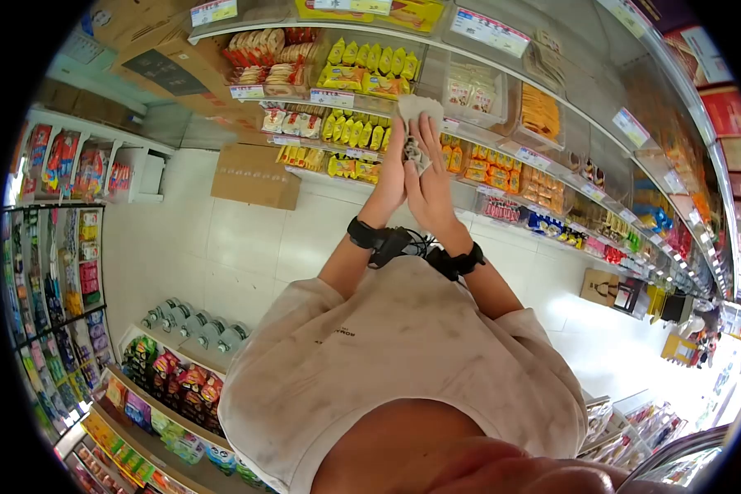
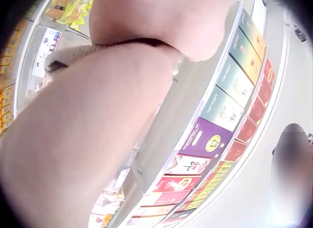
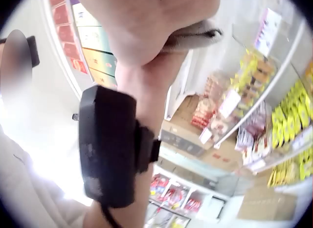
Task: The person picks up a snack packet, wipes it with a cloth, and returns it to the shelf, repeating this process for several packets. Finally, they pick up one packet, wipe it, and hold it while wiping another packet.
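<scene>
In the head view, the left hand [image 1: 393, 169] and right hand [image 1: 430, 177] are raised in front of the shelves, nearly palm to palm with fingers straight. A greyish, dark-marked cloth [image 1: 421, 106] lies pressed between them and sticks out past the fingertips. Bare skin fills much of the left wrist view, with the cloth [image 2: 73, 55] showing at a fold. The right wrist view shows a cloth edge [image 3: 195, 38] beside a hand and a black wrist device [image 3: 107, 144]. Most of the cloth is hidden by the hands.
Shelves with yellow packets [image 1: 370, 58] and price tags stand ahead, curving to the right. A cardboard box [image 1: 255, 176] sits on the floor at left. Large bottles [image 1: 193, 321] and snack shelves are lower left. Another person [image 2: 292, 169] appears blurred at the left wrist view's right edge.
</scene>
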### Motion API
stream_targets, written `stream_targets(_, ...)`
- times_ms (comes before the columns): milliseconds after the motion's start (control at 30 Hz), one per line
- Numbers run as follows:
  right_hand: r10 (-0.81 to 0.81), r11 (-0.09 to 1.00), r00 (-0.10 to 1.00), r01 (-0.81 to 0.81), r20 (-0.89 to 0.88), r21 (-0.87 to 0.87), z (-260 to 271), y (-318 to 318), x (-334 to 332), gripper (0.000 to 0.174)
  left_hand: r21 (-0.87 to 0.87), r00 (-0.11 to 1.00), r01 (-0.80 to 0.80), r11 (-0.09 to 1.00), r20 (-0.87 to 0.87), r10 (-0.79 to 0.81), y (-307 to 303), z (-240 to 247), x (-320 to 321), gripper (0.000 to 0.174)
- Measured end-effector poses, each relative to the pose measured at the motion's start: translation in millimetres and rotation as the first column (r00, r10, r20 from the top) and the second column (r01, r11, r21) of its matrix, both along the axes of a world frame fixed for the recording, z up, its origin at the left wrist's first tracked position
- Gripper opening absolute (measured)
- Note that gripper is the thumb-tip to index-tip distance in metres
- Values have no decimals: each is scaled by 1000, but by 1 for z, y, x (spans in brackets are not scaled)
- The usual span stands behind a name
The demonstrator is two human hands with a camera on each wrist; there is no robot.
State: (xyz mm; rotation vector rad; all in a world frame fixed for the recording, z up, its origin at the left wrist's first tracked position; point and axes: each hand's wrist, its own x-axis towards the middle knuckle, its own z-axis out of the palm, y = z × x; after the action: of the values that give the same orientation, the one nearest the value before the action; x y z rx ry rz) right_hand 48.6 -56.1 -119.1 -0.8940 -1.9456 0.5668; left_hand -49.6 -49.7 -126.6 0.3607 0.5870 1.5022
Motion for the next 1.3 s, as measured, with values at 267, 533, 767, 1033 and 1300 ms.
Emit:
stream_targets(267,10,995,999,-13,-33,-103,20,41,37,46,97,981,98,990,-177,-80,-3,17,44,64)
stream_targets(533,-83,986,991,66,109,155,48,22,84,45,51,997,-64,997,53,61,9,75,83,61)
stream_targets(767,-80,989,994,69,80,134,40,4,114,46,53,1000,12,999,25,-14,20,47,100,54)
stream_targets(1033,-147,979,986,134,82,151,51,30,134,42,39,998,60,997,13,-60,14,60,134,48)
stream_targets(1300,-140,970,981,108,137,216,55,19,141,41,51,998,39,998,42,-41,11,79,132,52)
